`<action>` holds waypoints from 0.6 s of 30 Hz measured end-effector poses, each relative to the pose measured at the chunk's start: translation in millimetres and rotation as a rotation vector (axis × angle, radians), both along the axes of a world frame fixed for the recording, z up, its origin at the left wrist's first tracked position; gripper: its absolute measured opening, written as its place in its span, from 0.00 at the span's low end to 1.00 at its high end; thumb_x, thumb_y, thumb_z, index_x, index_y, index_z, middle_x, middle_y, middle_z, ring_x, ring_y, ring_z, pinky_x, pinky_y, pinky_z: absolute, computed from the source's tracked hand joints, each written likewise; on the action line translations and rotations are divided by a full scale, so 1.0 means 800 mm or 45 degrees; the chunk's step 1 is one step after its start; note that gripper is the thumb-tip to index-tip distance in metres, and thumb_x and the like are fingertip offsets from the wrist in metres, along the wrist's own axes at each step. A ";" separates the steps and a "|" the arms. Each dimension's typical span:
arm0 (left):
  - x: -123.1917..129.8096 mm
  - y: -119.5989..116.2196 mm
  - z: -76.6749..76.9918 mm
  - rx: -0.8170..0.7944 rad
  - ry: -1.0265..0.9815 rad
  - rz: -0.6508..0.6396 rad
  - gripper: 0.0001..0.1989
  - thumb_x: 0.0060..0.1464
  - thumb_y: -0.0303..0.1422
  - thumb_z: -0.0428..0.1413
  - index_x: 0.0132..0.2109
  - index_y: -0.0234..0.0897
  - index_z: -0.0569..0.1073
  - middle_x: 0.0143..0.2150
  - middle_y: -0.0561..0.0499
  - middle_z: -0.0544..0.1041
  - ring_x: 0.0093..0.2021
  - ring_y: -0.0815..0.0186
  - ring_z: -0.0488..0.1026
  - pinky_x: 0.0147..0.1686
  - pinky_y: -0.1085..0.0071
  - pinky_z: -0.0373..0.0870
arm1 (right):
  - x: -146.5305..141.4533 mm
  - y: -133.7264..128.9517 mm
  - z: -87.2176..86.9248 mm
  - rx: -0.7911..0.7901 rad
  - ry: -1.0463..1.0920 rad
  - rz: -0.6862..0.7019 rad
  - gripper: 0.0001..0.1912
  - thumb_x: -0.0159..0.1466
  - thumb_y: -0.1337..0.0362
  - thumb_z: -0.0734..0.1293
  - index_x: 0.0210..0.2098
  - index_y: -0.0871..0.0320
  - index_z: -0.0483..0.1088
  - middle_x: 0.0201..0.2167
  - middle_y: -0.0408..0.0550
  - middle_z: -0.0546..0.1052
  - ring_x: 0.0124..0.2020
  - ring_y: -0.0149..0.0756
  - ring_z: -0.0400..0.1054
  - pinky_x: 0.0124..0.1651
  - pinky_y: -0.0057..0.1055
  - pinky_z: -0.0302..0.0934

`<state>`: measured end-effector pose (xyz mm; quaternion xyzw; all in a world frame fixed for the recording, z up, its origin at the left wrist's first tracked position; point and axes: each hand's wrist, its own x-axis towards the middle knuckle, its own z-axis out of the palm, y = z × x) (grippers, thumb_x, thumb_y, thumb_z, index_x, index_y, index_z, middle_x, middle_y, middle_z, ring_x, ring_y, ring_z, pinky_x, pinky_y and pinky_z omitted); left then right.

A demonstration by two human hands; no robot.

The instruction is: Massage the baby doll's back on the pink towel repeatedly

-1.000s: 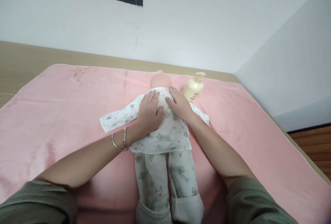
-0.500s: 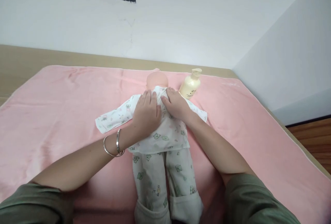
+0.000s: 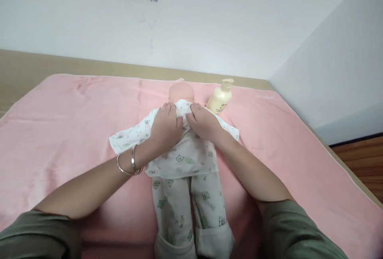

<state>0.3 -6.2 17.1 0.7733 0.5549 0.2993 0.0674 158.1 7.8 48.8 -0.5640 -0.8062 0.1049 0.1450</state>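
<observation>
A doll [image 3: 185, 163] in a white long-sleeved top and trousers with green animal prints lies stretched out, its bald, smooth head [image 3: 181, 91] away from me. My left hand [image 3: 167, 125] rests flat on the left side of its upper body, fingers extended near the collar. On the other side of the collar lies my right hand [image 3: 204, 121], its palm down and its thumb apart from the fingers. Neither hand holds anything. Two silver bangles [image 3: 133, 161] circle my left wrist. The doll's face does not show.
Under the doll a pink cloth [image 3: 89, 131] covers a light wooden surface [image 3: 89, 64]. A cream pump bottle [image 3: 220, 97] stands beyond my right hand. White walls rise behind and at the right; striped wood [image 3: 362, 163] shows at the right edge.
My left hand has shifted slightly left, towards the doll's shoulder, and its fingers have drawn a little closer together. My right hand has barely moved. The bottle stays put.
</observation>
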 end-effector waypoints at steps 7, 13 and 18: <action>0.011 -0.027 0.010 0.047 0.073 -0.053 0.22 0.63 0.31 0.43 0.58 0.25 0.68 0.63 0.29 0.69 0.66 0.44 0.63 0.65 0.46 0.62 | 0.012 0.022 0.001 -0.048 -0.033 0.005 0.22 0.74 0.58 0.51 0.51 0.66 0.69 0.53 0.64 0.75 0.55 0.52 0.69 0.59 0.48 0.63; -0.010 0.015 0.024 -0.203 0.134 0.064 0.11 0.62 0.32 0.44 0.40 0.36 0.70 0.41 0.39 0.77 0.43 0.51 0.74 0.47 0.53 0.73 | -0.016 -0.032 -0.010 0.294 -0.097 0.167 0.26 0.71 0.66 0.50 0.60 0.76 0.64 0.63 0.71 0.68 0.68 0.56 0.58 0.71 0.54 0.52; -0.003 -0.003 0.019 -0.037 0.234 0.051 0.16 0.64 0.33 0.43 0.47 0.31 0.71 0.47 0.34 0.77 0.50 0.47 0.73 0.52 0.50 0.70 | -0.008 -0.006 -0.010 0.127 0.058 0.084 0.21 0.69 0.65 0.52 0.54 0.68 0.68 0.58 0.65 0.72 0.63 0.53 0.63 0.67 0.52 0.57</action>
